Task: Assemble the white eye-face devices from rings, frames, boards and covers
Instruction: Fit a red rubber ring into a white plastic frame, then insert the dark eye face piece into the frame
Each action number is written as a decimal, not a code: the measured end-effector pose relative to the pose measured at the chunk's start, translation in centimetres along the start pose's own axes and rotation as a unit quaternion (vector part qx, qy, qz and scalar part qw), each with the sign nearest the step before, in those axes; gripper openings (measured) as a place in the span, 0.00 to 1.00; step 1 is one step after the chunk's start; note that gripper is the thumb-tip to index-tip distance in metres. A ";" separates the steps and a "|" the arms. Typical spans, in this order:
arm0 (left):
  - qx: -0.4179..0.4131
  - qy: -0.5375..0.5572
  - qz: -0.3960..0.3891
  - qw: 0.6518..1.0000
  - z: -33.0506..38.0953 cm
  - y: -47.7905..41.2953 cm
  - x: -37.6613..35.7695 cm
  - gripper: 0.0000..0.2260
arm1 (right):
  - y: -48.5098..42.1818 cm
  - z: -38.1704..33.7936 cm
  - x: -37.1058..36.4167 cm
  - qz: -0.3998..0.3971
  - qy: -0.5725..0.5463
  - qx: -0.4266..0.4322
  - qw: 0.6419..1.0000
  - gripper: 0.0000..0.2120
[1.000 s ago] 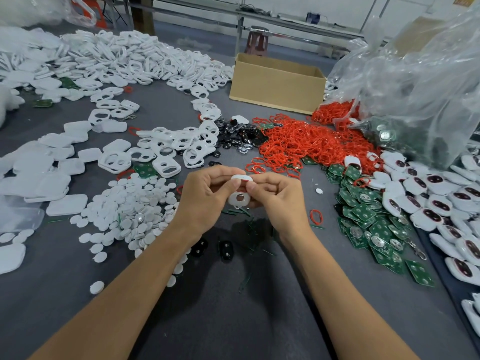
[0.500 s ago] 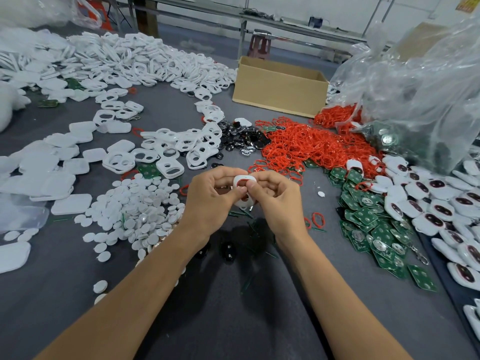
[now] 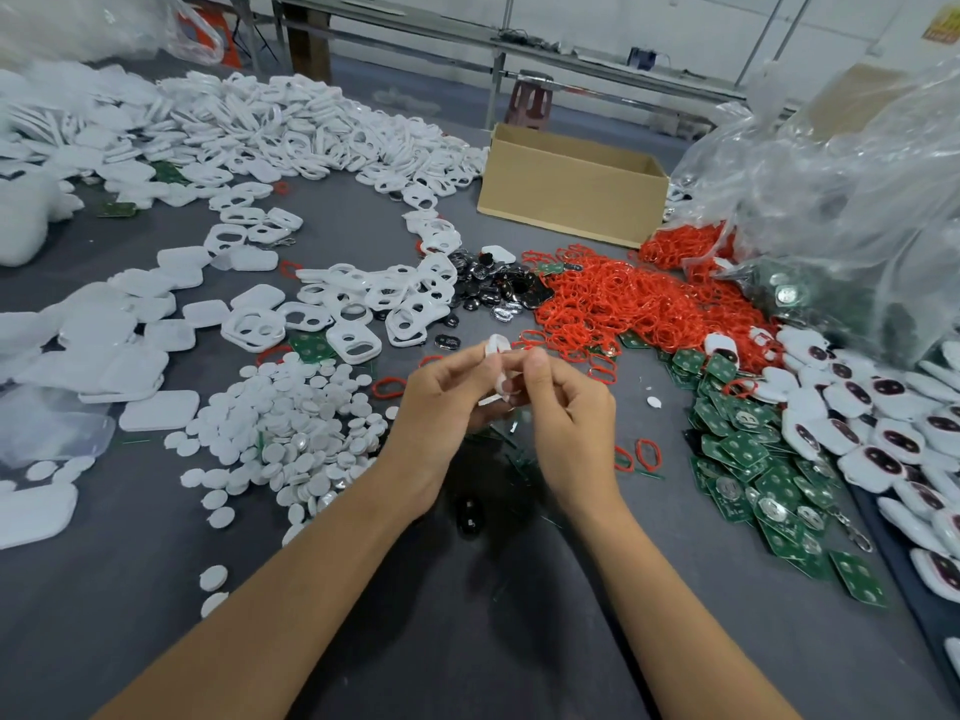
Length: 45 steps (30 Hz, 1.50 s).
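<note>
head cam: looking down at a grey table point(image 3: 467, 641) buried in parts, both forearms coming in from the bottom edge.
left hand point(image 3: 441, 402): fingers curled, thumb and fingertips pinching the upper end of a white frame point(image 3: 497, 356).
right hand point(image 3: 566, 423): curled too, thumb and forefinger pinching the same piece lower down, from the right side.
where the frame is: up off the table between the two hands, dead centre, turned nearly edge-on and tilted. It's kinda blurry, so I can't tell whether anything is fitted into it.
red rings point(image 3: 623, 304): big messy heap just beyond the hands and to the right, plus a couple of loose ones lying near the right wrist.
green boards point(image 3: 753, 449): piled to the right of the right hand, some with shiny round cells on them.
finished devices point(image 3: 883, 439): white faces with dark eye windows, spread along the far right edge.
spare frames point(image 3: 374, 298): a scatter of two-hole white ones beyond the left hand, with way more heaped at the back.
white covers point(image 3: 161, 407): solid rounded squares off to the left.
white discs point(image 3: 291, 428): heap right beside the left forearm.
black lens pieces point(image 3: 493, 293): small glossy pile between the spare frames and the red rings.
cardboard box point(image 3: 571, 184): open, at the back.
clear plastic bag point(image 3: 831, 200): huge and crumpled, top right.
</note>
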<state>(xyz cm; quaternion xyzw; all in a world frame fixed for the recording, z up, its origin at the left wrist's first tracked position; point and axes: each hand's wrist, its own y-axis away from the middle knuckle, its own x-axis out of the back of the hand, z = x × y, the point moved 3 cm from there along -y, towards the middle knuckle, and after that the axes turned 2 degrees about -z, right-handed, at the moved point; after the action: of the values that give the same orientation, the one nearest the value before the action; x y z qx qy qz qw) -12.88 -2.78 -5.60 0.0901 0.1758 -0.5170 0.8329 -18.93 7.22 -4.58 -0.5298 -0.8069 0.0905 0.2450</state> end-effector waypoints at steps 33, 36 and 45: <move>0.010 0.110 0.031 0.993 1.4 -0.7 3.1 0.12 | -1.4 -5.0 2.5 -0.245 0.070 -0.030 0.966 0.16; -0.008 0.107 0.018 0.994 1.5 -0.6 3.0 0.19 | -3.3 -5.1 2.8 -0.206 0.072 -0.004 0.976 0.16; -0.089 -0.078 0.024 0.993 1.9 -0.1 1.9 0.22 | -4.2 -3.8 1.8 -0.224 -0.052 -0.055 0.972 0.18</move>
<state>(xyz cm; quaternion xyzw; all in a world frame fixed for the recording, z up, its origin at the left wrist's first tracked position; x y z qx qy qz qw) -11.80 -5.06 -4.58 -0.0205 0.1532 -0.4843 0.8611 -21.01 6.64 0.93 -0.3430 -0.9202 0.0164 0.1877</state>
